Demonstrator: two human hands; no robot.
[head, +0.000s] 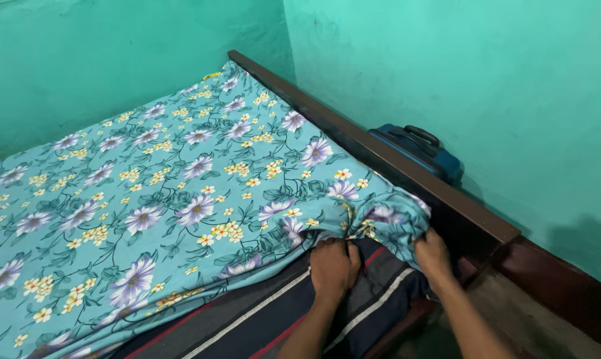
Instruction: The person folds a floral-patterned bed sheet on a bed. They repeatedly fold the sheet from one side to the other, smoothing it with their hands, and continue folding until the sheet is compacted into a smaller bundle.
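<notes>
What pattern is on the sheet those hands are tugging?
Purple and yellow flowers on turquoise bedsheet, seen from the head camera.

- Light is soft and even, brightest on the right-hand wall (447, 73); the left wall (81, 60) is dimmer
- A vague shadow darkens the right wall's lower edge; the gap beside the bed frame (380, 159) is murky
- Focus is fair; fine detail looks smeared; no glare

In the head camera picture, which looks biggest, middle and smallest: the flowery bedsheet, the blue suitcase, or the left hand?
1. Flowery bedsheet, by far the biggest.
2. and 3. Blue suitcase and left hand look alike; the suitcase is farther away and partly hidden behind the bed frame, so no ranking.
</notes>
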